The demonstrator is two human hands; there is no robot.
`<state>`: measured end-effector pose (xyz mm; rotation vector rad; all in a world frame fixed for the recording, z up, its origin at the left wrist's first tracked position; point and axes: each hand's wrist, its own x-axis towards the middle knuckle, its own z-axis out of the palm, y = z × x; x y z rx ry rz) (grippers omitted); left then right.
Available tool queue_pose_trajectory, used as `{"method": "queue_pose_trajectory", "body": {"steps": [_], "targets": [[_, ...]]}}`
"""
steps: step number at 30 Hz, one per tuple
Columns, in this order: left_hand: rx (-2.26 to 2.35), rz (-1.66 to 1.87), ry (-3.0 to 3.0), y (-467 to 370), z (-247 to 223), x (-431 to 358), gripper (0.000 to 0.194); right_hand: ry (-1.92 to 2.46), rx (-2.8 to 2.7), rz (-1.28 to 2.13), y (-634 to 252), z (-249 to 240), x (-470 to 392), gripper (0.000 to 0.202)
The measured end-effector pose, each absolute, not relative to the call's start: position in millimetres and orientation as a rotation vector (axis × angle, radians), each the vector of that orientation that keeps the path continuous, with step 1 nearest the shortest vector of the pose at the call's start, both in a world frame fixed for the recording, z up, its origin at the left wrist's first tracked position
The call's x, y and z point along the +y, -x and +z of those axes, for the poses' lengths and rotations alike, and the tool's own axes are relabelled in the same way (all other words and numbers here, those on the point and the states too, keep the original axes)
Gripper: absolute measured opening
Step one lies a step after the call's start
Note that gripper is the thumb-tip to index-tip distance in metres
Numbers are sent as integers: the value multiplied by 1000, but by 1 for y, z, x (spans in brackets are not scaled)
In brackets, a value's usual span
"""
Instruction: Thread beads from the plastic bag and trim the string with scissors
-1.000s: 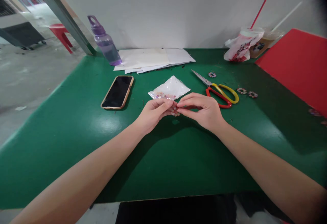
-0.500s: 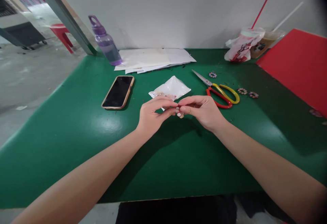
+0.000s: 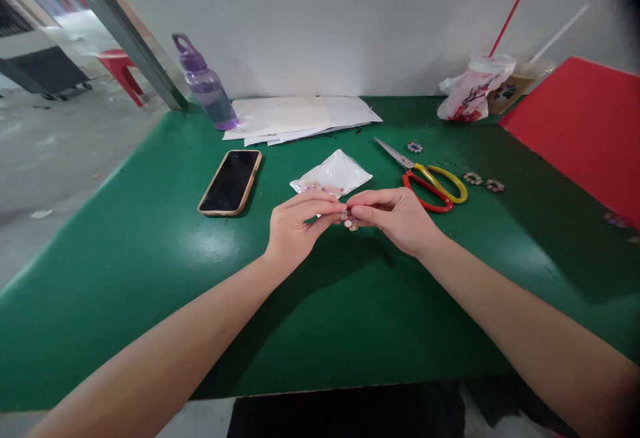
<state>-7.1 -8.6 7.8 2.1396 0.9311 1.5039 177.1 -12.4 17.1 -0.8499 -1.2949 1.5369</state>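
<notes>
My left hand [image 3: 299,226] and my right hand [image 3: 400,219] meet fingertip to fingertip over the green table [image 3: 320,331]. Both pinch a small cluster of beads [image 3: 351,225], which hangs just below the fingertips; its upper part is hidden by the fingers. Right behind my hands lies a white plastic bag [image 3: 337,170] with small beads in it. Scissors [image 3: 425,181] with one red and one yellow handle lie beyond my right hand. A beaded ring [image 3: 415,147] rests near the blades, and two more [image 3: 473,178] lie right of the handles.
A phone [image 3: 231,183] lies at the left, with a purple bottle [image 3: 210,95] behind it. Papers [image 3: 300,117] lie along the wall. Bagged drink cups [image 3: 475,88] and a red panel [image 3: 585,131] stand at the right.
My left fingers have shifted slightly around the bead cluster, covering a bit more of it. Both hands stay together in nearly the same place.
</notes>
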Motion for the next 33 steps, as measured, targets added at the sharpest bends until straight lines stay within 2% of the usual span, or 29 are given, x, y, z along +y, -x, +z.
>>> {"method": "queue_pose_trajectory", "body": {"steps": [22,33], "targets": [[870,1540,-2363,6,7,-9,14,919,-1339,1495,-180,19,-13,15],[894,1553,-2412,5,4,-9,15,978,-1377,1460,-180,21,-13,21]]}}
